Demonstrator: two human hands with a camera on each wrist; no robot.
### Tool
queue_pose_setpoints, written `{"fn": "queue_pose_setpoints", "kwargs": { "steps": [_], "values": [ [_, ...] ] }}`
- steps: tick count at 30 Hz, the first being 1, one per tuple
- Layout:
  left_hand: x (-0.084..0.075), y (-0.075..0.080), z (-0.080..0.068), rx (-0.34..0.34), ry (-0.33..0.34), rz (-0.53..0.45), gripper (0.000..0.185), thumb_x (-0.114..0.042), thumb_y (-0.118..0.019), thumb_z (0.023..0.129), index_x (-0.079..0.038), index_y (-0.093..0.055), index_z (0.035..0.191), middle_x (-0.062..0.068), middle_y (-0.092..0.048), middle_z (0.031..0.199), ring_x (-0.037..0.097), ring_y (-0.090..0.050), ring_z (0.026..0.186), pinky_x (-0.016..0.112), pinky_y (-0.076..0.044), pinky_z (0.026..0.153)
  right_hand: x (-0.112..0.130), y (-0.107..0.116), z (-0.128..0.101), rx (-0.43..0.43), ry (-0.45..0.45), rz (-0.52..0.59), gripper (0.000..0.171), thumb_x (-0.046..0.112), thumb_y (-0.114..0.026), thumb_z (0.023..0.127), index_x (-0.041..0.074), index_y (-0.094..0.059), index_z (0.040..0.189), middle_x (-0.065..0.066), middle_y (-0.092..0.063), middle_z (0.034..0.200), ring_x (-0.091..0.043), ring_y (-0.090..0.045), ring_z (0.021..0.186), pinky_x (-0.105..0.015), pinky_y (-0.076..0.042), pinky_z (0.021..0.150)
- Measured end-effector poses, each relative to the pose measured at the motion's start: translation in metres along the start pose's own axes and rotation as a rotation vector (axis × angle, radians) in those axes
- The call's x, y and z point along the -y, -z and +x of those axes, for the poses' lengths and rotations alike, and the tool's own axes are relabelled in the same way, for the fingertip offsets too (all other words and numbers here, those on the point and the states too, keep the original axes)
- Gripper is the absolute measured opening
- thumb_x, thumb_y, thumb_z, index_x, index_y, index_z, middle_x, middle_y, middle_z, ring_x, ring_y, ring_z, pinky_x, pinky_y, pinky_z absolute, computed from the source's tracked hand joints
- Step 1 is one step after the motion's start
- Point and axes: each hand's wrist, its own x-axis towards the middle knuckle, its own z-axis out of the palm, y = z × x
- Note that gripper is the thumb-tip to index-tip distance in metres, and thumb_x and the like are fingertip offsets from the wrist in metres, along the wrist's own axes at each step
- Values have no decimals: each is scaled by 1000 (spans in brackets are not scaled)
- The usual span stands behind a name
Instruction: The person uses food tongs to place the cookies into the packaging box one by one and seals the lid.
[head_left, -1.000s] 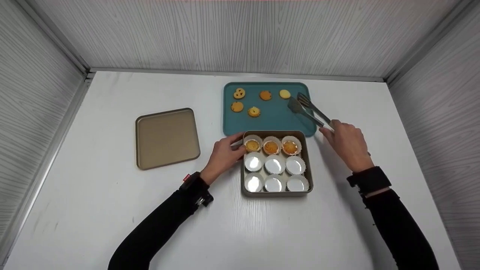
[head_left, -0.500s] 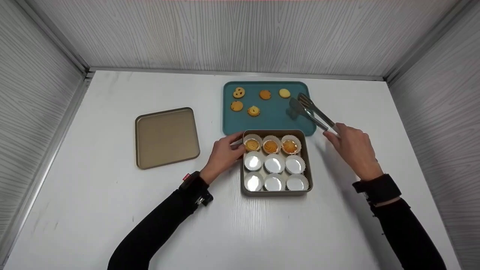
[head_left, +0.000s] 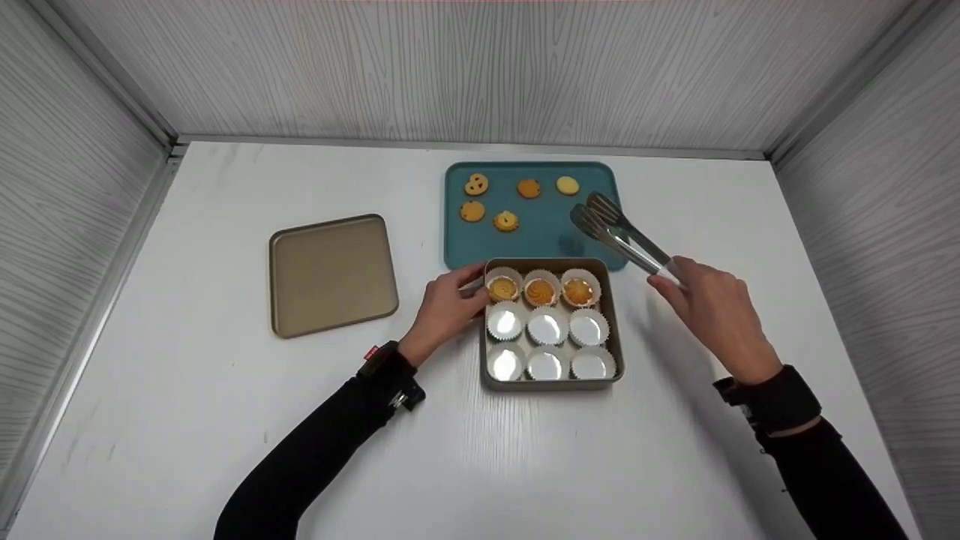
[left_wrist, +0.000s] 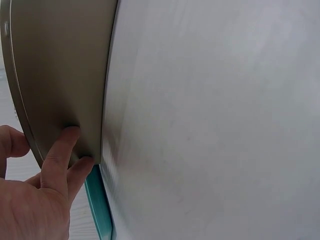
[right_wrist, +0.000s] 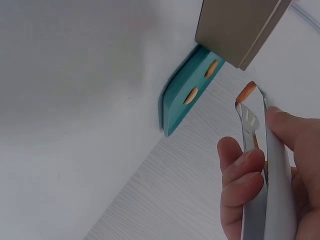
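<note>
Head view: tongs [head_left: 616, 232] in right-hand grip [head_left: 709, 307]

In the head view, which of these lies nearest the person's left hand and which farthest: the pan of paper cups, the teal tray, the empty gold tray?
From the left hand:
1. Pan of paper cups, touching the fingers, just to their right.
2. Teal tray, behind the pan, a short way off.
3. Empty gold tray, out to the left; farthest, though not by much.

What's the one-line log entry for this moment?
left hand: steadies baking tin | right hand: grips tongs, empty, above teal tray | cups: three filled, six empty | tray: five cookies
</note>
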Motion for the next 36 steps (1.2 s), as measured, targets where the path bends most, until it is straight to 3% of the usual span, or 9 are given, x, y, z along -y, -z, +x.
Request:
{"fn": "queue_pose_setpoints", "kwargs": {
  "steps": [7,13,20,23,30,36],
  "values": [
    [0,2,-1,-6,-4,21,52,-12,-64,96,-10,-58,148,11,-64,141,21,-69,117,28,-59,89,9,6,-6,28,16,4,29,27,-75,97,-1,-67,101,-6,-53,67,-20,-47,59,-36,-45,51],
    [0,2,-2,3,7,-7,54,-13,-63,97,-8,-56,150,12,-63,142,21,-69,117,28,-61,83,17,8,-13,42,52,28,34,21,-81,92,-5,-70,111,-14,-69,81,-25,-61,65,-45,-57,57],
    [2,3,0,-15,13,22,51,-15,-64,97,-5,-58,147,14,-64,140,22,-69,117,26,-59,86,29,11,-18,122,84,32,29,27,-78,95,2,-70,107,-3,-59,70,-16,-48,59,-31,-43,51],
    [2,3,0,-14,21,29,51,-16,-64,97,-5,-59,146,14,-64,140,22,-68,118,26,-58,89,34,12,-20,147,104,29,28,29,-78,94,5,-70,105,0,-58,69,-13,-47,59,-29,-43,52],
    [-1,4,-2,37,60,-109,51,-13,-62,100,-2,-54,149,16,-59,146,26,-67,122,31,-60,89,43,12,-24,217,174,28,31,29,-82,91,6,-74,111,2,-64,74,-8,-51,61,-28,-47,54],
    [0,4,-2,37,43,-78,51,-14,-62,100,-3,-54,149,16,-59,146,26,-66,122,30,-60,89,52,8,-25,293,186,18,31,31,-83,89,7,-74,107,1,-66,75,-6,-53,60,-27,-50,54]
  ]
}}
